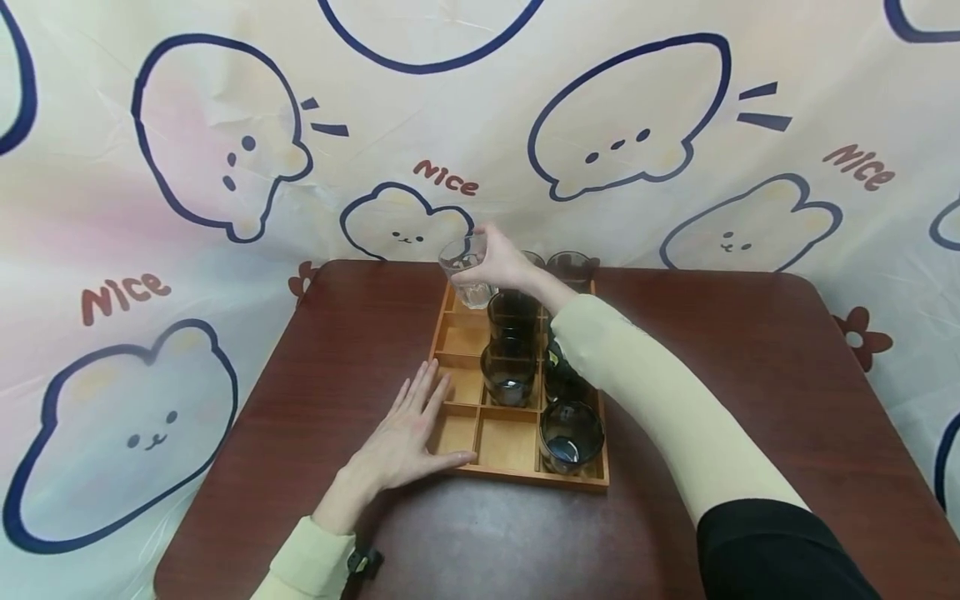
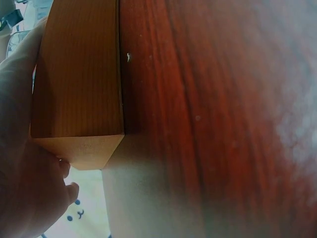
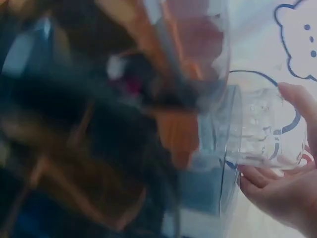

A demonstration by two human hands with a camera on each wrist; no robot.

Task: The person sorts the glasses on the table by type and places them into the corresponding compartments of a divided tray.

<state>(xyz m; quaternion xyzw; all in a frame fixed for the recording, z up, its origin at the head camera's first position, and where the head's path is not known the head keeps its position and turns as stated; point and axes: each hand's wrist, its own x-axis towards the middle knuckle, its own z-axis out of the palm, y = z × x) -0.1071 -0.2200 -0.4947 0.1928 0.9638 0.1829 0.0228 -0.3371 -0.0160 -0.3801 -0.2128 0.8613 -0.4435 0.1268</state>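
A clear drinking glass (image 1: 472,293) is held by my right hand (image 1: 504,262) over the back left corner of a divided wooden tray (image 1: 525,477). In the right wrist view, thumb and fingers of the right hand (image 3: 290,193) grip the clear glass (image 3: 265,126) from opposite sides. Whether its base touches the tray cannot be seen. My left hand (image 1: 397,442) lies along the tray's front left corner, fingers straight and spread. The left wrist view shows the left hand (image 2: 34,193) against the tray's wooden side (image 2: 79,74).
Several dark tinted glasses stand in the middle and right columns, including one at the front right (image 1: 572,442) and one mid-tray (image 1: 508,379). A smoky glass (image 1: 570,265) is at the back right. Patterned fabric (image 1: 615,225) hangs behind the brown table (image 1: 720,350).
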